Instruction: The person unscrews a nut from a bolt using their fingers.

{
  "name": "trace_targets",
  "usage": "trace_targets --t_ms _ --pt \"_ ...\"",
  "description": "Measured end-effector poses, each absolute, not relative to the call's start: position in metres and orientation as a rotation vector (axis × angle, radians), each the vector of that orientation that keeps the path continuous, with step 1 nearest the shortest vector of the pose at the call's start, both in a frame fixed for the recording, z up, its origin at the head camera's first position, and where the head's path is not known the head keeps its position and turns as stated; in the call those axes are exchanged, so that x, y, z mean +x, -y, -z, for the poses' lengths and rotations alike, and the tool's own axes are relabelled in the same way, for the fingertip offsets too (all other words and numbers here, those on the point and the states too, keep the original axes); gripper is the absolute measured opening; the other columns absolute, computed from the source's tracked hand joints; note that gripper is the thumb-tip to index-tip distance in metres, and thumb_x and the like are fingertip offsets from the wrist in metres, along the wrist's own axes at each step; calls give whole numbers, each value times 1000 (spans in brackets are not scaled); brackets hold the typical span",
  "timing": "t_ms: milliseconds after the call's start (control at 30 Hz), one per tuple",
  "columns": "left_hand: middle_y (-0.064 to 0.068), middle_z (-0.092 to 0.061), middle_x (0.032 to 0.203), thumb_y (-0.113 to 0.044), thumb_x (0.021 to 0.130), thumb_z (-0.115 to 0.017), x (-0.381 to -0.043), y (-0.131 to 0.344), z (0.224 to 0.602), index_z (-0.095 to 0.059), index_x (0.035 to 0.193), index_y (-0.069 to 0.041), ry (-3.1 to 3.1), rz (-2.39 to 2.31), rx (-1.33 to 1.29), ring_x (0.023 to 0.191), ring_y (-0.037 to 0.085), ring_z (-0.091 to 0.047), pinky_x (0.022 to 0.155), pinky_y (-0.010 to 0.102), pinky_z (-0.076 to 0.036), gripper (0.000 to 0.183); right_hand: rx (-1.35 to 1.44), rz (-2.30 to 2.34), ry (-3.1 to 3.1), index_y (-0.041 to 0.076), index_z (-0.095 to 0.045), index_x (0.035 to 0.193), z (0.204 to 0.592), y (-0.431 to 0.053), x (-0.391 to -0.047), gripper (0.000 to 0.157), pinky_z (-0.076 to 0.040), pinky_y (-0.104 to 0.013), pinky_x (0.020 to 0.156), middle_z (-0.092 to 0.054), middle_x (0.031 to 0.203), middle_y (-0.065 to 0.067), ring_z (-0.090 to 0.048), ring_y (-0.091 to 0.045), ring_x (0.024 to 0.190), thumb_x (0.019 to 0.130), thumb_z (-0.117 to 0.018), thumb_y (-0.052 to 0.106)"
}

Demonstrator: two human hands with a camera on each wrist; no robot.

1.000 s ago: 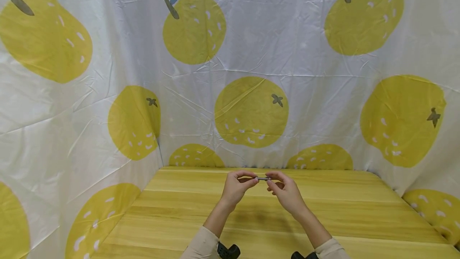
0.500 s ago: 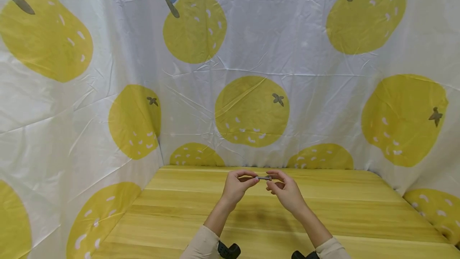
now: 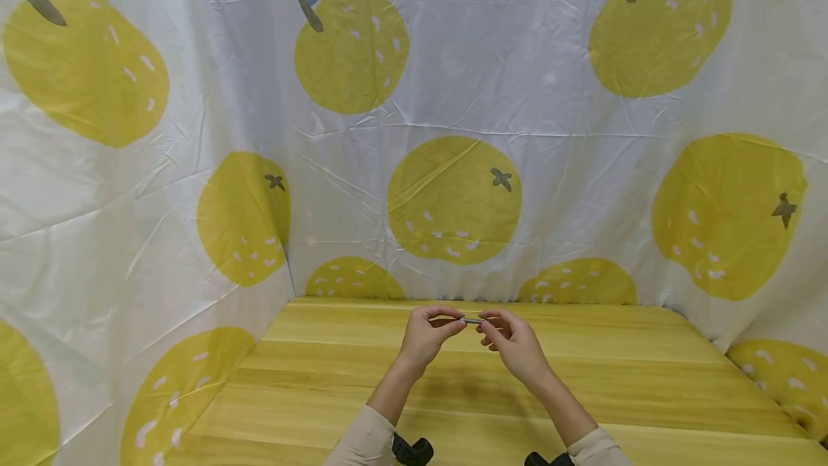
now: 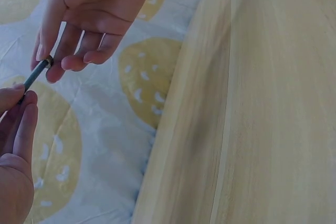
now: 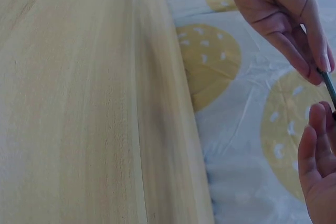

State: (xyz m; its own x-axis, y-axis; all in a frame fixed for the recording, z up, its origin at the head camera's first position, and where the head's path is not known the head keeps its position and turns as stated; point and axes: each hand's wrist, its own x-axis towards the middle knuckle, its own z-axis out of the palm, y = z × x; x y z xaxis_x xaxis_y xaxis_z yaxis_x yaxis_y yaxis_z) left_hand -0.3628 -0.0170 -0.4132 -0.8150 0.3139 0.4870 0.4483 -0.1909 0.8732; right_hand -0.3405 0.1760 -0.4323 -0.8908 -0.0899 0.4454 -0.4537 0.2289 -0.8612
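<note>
A slim grey metal bolt [image 3: 473,321] lies level between the two hands, above the table. My left hand [image 3: 423,340] pinches one end of it between thumb and fingertips. At the other end, the thumb and fingers of my right hand [image 3: 520,352] hold the bolt. The left wrist view shows this bolt [image 4: 34,74] with a wider, brownish end piece at the right thumb; whether it is a head or a nut I cannot tell. Only part of the bolt [image 5: 329,86] shows at the edge of the right wrist view.
A wood-grain table [image 3: 323,394] spreads below the hands. Behind and beside it hangs a white curtain [image 3: 479,63] printed with yellow fruit. Black wrist devices [image 3: 412,451] show at the sleeve cuffs.
Half a second ago the right fingers stood apart around the bolt's right end, which showed plainly; now they close over it. The left hand has stayed in place.
</note>
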Motion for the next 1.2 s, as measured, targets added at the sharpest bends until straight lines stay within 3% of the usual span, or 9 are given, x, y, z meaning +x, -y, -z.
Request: trace_targets --t_ms 267,500,767,1033,1200 --pt "17 -62 103 -1 83 -69 -363 17 413 -68 98 6 1933 2170 -922 93 33 -64 80 38 -51 16 508 -1779 2229 7 -50 129 419 -174 -330 38 -53 -42 74 -61 109 -16 -65 -29 84 95 -55 22" --pt "18 -63 102 0 83 -68 -362 16 413 -68 99 7 1929 2165 -921 92 33 -64 80 37 -51 17 511 -1711 2202 7 -60 116 432 -177 -340 30 -53 -36 70 -65 97 -12 -63 -28 81 95 -55 29" --pt "18 -63 102 0 83 -69 -377 16 425 -68 99 5 1929 2172 -909 93 32 -64 80 39 -51 16 518 -1685 2215 10 -58 118 430 -179 -339 28 -52 -38 71 -64 98 -8 -61 -38 85 94 -58 24" --pt "11 -65 99 -9 81 -73 -386 21 431 -71 95 -1 1999 2118 -843 89 28 -65 77 36 -52 15 479 -1656 2211 2 -58 113 429 -185 -341 33 -53 -36 71 -66 98 -11 -63 -28 81 92 -61 26" --pt "10 -66 98 -9 80 -74 -388 28 432 -72 91 -4 2063 2047 -834 85 26 -67 74 35 -53 12 481 -1560 2234 8 -63 108 430 -190 -343 26 -53 -34 70 -66 98 -8 -65 -19 79 90 -63 26"
